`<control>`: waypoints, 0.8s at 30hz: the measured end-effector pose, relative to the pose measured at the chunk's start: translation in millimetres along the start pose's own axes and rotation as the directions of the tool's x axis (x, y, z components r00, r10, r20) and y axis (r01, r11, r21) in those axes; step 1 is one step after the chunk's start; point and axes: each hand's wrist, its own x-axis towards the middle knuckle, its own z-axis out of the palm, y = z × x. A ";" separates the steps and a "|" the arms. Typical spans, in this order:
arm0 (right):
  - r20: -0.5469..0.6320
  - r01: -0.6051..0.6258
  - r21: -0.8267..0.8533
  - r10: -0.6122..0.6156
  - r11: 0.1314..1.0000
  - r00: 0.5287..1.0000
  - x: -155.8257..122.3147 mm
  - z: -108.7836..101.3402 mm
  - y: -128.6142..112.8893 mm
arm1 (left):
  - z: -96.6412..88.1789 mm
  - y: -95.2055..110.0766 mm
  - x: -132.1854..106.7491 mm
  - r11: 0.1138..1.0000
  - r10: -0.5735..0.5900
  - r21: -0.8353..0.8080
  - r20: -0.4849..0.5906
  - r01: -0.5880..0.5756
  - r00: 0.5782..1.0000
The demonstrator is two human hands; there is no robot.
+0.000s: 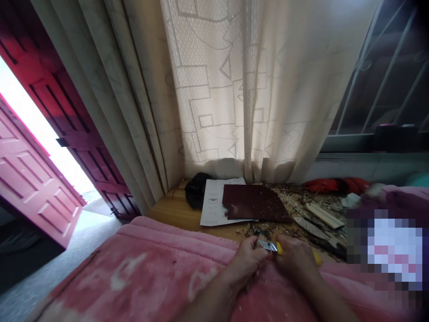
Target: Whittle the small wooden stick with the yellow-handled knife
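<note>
My right hand (295,259) is shut around a yellow-handled utility knife (279,248), and the handle's end sticks out past my palm. The knife's silver blade (267,245) sits right against the curled fingers of my left hand (246,262). Those fingers are closed, but whatever lies inside them is hidden. Both hands rest over a pink quilted blanket (150,250), with wood shavings (284,201) on the table just beyond them.
A dark red sheet of sandpaper (254,203) lies on printed paper (217,201) on the wooden table (174,210). A carved wooden piece (310,228), a wooden strip (324,215), a black bag (196,190) and red cloth (335,184) are nearby. A curtain (234,89) hangs behind.
</note>
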 end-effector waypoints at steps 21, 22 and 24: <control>0.130 -0.080 -0.048 0.085 0.996 0.988 0.4 -6.7 -6.5 | 1.5 -4.7 5.2 0.999 0.037 0.014 -0.075 -0.037 0.996; 0.132 -0.080 -0.046 0.085 0.996 0.988 0.4 -6.6 -6.3 | 1.7 -4.3 4.8 0.999 0.033 0.012 -0.081 -0.032 0.996; 0.129 -0.074 -0.048 0.080 0.996 0.988 0.5 -6.5 -5.9 | 2.0 -3.8 4.0 1.000 0.027 0.013 -0.085 -0.026 0.996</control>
